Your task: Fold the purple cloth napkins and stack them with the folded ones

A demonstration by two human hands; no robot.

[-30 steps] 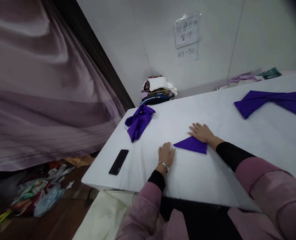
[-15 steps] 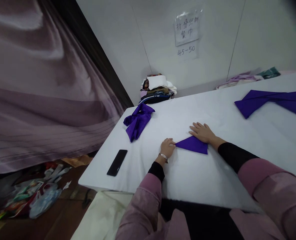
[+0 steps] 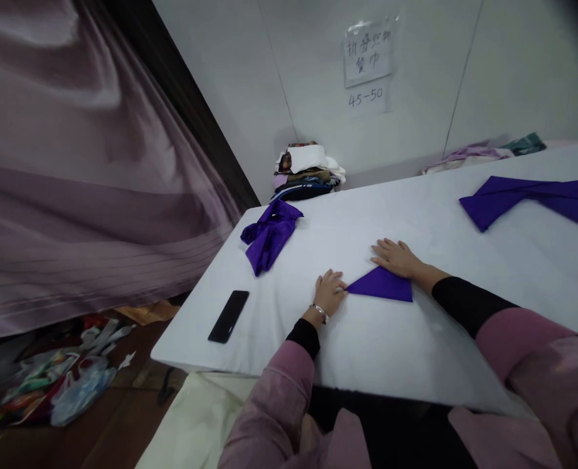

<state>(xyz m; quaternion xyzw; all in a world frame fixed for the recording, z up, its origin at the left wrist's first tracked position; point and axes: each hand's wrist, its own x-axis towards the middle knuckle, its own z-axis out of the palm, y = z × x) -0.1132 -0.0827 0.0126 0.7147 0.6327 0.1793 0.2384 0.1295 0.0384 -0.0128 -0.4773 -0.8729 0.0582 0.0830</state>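
A purple napkin (image 3: 381, 285), folded into a flat triangle, lies on the white tabletop (image 3: 367, 345) in front of me. At its pointed left corner, my left hand (image 3: 329, 293) has the tip between thumb and fingers. My right hand (image 3: 397, 259) lies flat and open across the napkin's upper edge, fingers stretched to the left, covering part of the cloth. A crumpled purple cloth (image 3: 271, 238) sits farther back on the left. Toward the far right rests another purple cloth (image 3: 513, 195), laid out in a bent strip.
A black phone (image 3: 228, 316) lies near the table's left edge. Behind the table is a stack of folded cloths (image 3: 308, 170) against the wall. More fabric (image 3: 484, 151) lies farther right. A pinkish curtain (image 3: 74, 195) hangs at left above plastic bags (image 3: 81, 391) on the floor.
The triangular napkin's left tip and right corner have shifted slightly to the right, and my left hand with them. My right hand stays flat in nearly the same place.
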